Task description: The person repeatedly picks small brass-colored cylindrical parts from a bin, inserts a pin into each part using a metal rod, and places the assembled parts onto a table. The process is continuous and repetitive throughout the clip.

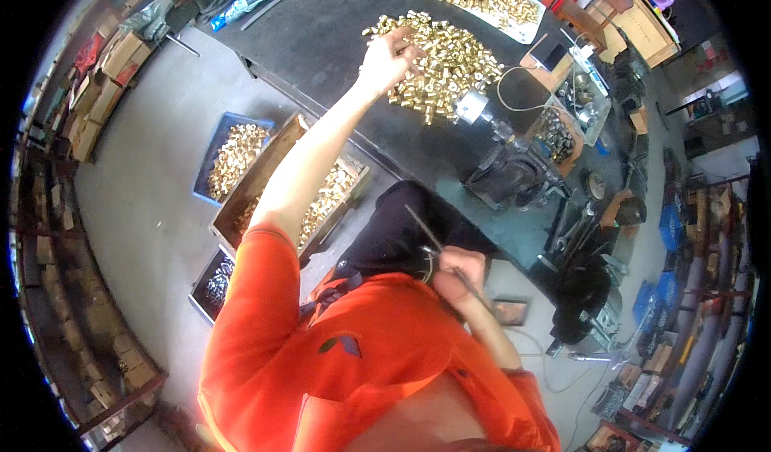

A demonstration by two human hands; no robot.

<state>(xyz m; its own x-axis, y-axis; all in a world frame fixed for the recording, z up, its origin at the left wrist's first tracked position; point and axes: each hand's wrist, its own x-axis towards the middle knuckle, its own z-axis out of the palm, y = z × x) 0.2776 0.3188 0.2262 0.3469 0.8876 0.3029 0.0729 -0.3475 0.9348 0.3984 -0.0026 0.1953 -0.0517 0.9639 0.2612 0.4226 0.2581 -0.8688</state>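
My left hand [389,60] reaches out over the dark bench to the left side of a heap of small brass fittings [450,62]. Its fingers are apart and touch the fittings; no piece in them can be made out. Close to my lap, my right hand [462,275] is closed around a thin metal rod [423,229], whose narrow end points up and to the left. A small pale ring-shaped piece [428,265] shows beside its fingers, too small to name. Right of the heap stands a bench machine with a round silver chuck [472,106].
A white tray [526,32] of brass fittings lies at the bench's far edge. Below the left arm are a wooden box [265,167] and a blue bin [210,159] of fittings. A clear container [590,106] with metal parts stands right. Loaded shelves line both sides.
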